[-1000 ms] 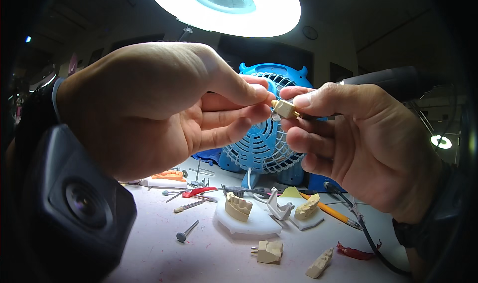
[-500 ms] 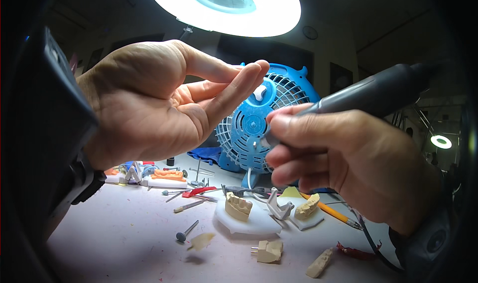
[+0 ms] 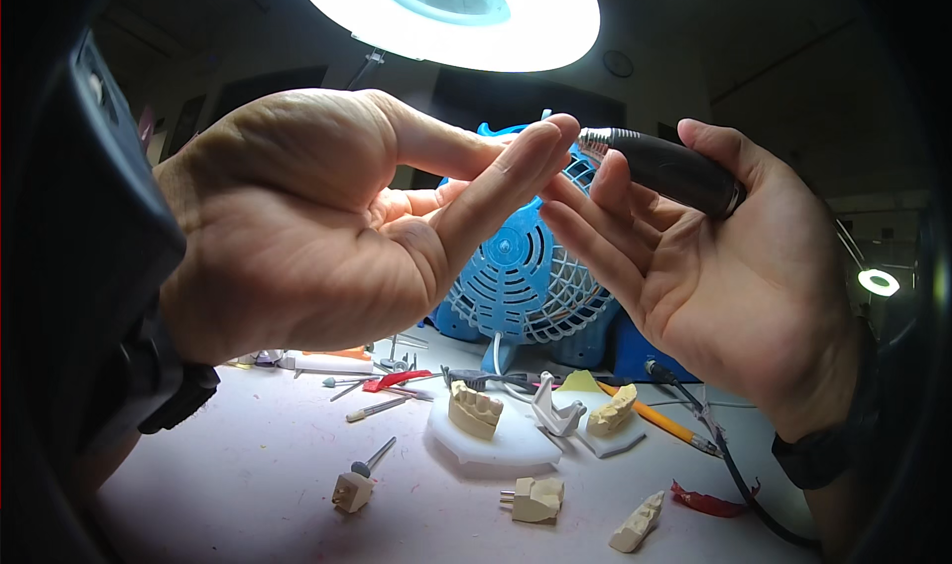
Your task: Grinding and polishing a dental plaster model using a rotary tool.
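My right hand [image 3: 739, 256] holds a dark rotary handpiece [image 3: 674, 172], its ridged metal nose pointing left. My left hand [image 3: 327, 222] is raised with its fingertips pinched together right at that nose; whatever lies between them is mostly hidden. A thin metal tip [image 3: 546, 115] shows just above the left fingertips. On the table below, a small stone die block [image 3: 354, 493] rests against a grey wheel bur [image 3: 380, 454]. Beside it lie a stone block with metal pins [image 3: 537, 501] and a pale stone tooth piece [image 3: 638, 522].
Behind my hands stands a blue fan [image 3: 508, 286], with a bright ring lamp [image 3: 555, 18] overhead. Stone dental models [image 3: 474, 410] sit on white bases. Burs, a red strip [image 3: 397, 379], an orange pencil [image 3: 664, 425] and a black cord [image 3: 734, 470] lie around them.
The blurred stone piece in mid-air now rests on the table by the wheel bur. My right hand has turned palm up, bringing the handpiece's nose to my left fingertips.
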{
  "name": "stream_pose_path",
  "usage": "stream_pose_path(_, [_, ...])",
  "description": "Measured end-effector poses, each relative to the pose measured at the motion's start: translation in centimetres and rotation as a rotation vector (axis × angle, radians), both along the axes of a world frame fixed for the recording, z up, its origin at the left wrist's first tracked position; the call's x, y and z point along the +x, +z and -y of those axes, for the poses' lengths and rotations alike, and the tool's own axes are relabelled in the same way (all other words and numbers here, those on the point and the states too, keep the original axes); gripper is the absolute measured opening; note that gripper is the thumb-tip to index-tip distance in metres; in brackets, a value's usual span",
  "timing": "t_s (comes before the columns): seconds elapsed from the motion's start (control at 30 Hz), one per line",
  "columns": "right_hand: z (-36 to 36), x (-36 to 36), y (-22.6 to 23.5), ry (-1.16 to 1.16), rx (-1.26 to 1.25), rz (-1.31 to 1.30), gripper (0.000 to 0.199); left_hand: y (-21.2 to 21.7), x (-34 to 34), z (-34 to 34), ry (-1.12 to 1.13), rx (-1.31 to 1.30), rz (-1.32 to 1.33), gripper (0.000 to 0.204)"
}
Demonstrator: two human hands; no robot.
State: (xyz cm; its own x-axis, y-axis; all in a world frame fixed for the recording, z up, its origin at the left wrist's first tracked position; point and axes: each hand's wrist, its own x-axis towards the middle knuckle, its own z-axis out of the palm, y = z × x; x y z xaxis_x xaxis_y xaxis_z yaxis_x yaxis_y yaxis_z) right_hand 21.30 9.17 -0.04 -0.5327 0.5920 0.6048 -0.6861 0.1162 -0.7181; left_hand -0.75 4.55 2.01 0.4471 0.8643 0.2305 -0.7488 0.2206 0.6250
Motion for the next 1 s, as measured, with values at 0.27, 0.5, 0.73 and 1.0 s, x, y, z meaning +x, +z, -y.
stream_pose_path(0.27, [-1.5, 0.4, 0.0, 0.044, -0.221, -0.122, 0.037, 0.0, 0.0, -0.1, 0.011, 0.006, -0.014, 0.024])
stream_pose_path(0.5, [0.6, -0.2, 0.1, 0.057, -0.272, -0.116, 0.036, 0.0, 0.0, 0.1, 0.03, -0.003, -0.015, 0.024])
stream_pose_path(0.73, [0.3, -0.6, 0.1, -0.099, -0.209, -0.131, 0.038, 0.0, 0.4, 0.2, 0.053, 0.011, -0.043, 0.023])
stream_pose_path(1.0, [1.9, -1.3, 0.3, -0.159, -0.108, -0.103, 0.04, -0.4, 1.1, 0.4, 0.272, 0.185, -0.13, 0.016])
